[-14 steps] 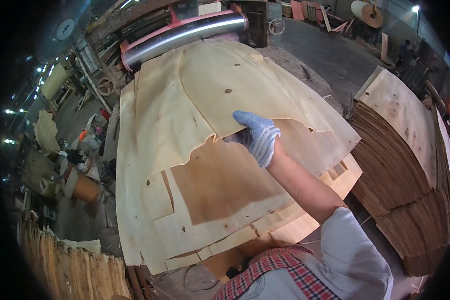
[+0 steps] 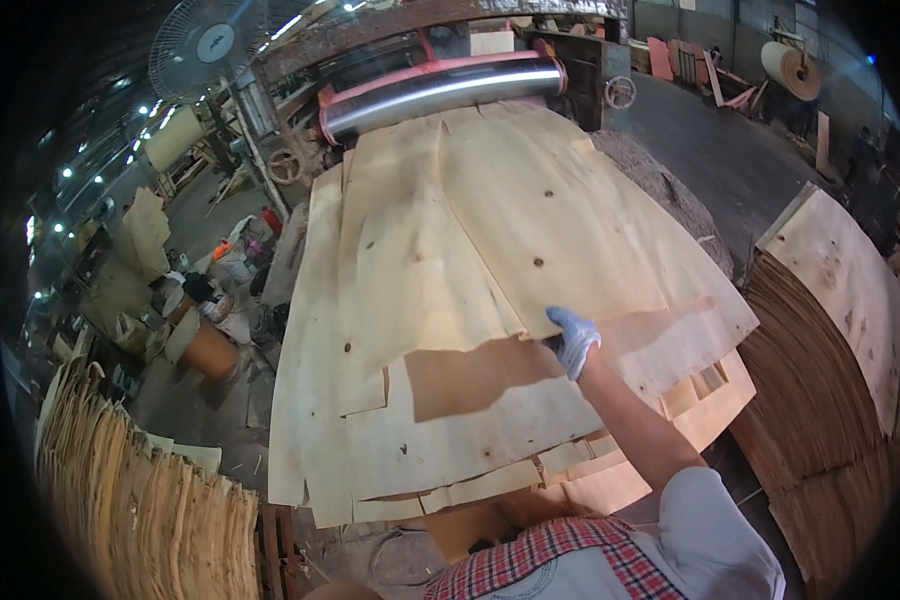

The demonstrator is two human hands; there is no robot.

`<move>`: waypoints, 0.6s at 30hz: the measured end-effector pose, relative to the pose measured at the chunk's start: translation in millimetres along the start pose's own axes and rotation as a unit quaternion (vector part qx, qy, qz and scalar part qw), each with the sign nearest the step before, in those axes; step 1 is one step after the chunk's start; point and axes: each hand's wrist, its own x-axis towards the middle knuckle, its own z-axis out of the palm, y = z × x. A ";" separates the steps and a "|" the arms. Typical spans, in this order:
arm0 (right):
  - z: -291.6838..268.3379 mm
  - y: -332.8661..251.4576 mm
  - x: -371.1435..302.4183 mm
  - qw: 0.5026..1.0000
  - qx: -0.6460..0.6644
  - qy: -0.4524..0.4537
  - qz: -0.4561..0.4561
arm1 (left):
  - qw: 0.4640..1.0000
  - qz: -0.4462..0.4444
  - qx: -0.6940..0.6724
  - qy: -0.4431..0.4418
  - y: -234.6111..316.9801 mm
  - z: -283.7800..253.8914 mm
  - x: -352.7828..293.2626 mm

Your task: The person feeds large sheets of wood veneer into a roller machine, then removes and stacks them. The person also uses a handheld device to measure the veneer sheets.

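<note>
My right hand (image 2: 576, 344), in a white and blue knit glove, pinches the near edge of a thin wood veneer sheet (image 2: 530, 225), thumb on top and fingers underneath. The sheet is pale, with a few dark knots and a lengthwise split or seam. Its near edge is lifted and casts a shadow on the veneer sheets (image 2: 450, 425) stacked below. The far end lies close to a shiny metal roller (image 2: 450, 95) in a pink-red frame. My left hand is out of view.
Thick veneer stacks stand at right (image 2: 820, 330) and at near left (image 2: 150, 500). Beyond the roller's left end are a fan (image 2: 213, 43) and a handwheel (image 2: 286, 166). An orange-brown drum (image 2: 208, 345) sits among clutter at left. A veneer roll (image 2: 790, 70) stands far right.
My right hand still grips the sheet and has lowered its near edge, so the sheet lies flatter and its shadow has shrunk. The whole view has shifted, showing more of the fan.
</note>
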 end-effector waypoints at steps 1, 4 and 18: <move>-2.9 13.0 3.4 1.000 -0.006 0.011 0.015 | 0.995 -0.092 0.035 -0.008 -6.5 2.4 -10.5; -25.8 29.4 6.8 0.999 -0.041 -0.021 0.027 | 0.928 -0.356 0.111 -0.011 -64.6 38.1 -68.6; -64.1 78.0 40.9 0.996 -0.051 -0.035 -0.058 | 0.780 -0.485 0.294 -0.265 -96.3 81.6 -260.5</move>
